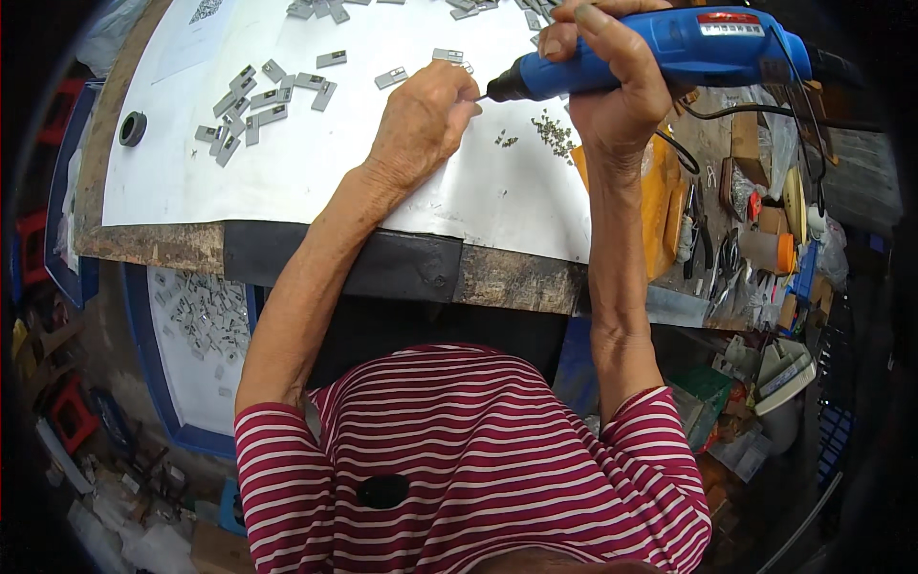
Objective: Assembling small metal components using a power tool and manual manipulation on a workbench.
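My right hand [622, 77] is wrapped round a blue electric screwdriver [660, 48], held level with its black nose pointing left. The thin bit reaches the fingertips of my left hand [426, 115]. That hand is closed in a pinch over the white sheet [316, 182]; what it holds is hidden behind the fingers. Small grey rectangular pieces lie around it, one grey piece [391, 77] just beyond the knuckles and another grey piece [448, 55] farther off. A scatter of tiny brass-coloured screws [553, 134] rests on the sheet below the screwdriver.
More grey pieces [273, 113] are spread at the left, near a black tape roll [133, 128]. On the right stand a yellow container [660, 191], pliers [704, 239] and an orange-capped jar [768, 252]. A black cord [746, 110] trails there. A blue-rimmed tray [191, 407] sits below the table edge.
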{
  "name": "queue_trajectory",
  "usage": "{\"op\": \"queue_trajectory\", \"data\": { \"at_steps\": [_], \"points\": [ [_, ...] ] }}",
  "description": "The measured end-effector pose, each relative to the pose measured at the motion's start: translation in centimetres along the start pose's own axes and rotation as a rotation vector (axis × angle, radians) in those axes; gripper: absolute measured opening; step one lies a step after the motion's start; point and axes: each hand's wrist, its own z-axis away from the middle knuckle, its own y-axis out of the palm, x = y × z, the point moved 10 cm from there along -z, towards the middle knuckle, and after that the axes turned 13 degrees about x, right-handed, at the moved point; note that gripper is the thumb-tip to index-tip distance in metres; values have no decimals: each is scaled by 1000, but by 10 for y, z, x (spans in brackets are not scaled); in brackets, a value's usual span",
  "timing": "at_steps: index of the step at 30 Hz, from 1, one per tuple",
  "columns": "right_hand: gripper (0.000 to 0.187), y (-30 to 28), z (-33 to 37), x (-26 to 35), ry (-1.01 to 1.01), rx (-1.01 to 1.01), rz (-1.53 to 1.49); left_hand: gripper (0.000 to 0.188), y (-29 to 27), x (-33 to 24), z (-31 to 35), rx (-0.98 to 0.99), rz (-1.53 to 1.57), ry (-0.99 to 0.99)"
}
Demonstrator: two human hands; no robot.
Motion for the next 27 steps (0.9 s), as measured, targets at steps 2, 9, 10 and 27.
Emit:
{"op": "queue_trajectory", "data": {
  "at_steps": [2,9,10,27],
  "points": [
    [16,4,0,1,-5,16,16,10,2,-1,1,3,-53,20],
    [18,6,2,0,-3,19,19,10,0,-3,0,-1,-84,11],
    [18,5,3,-1,-2,11,11,10,-1,0,1,-10,-42,-1],
    [16,6,-4,-2,-163,181,-429,7,-5,6,1,-13,109,-53]
  ]
}}
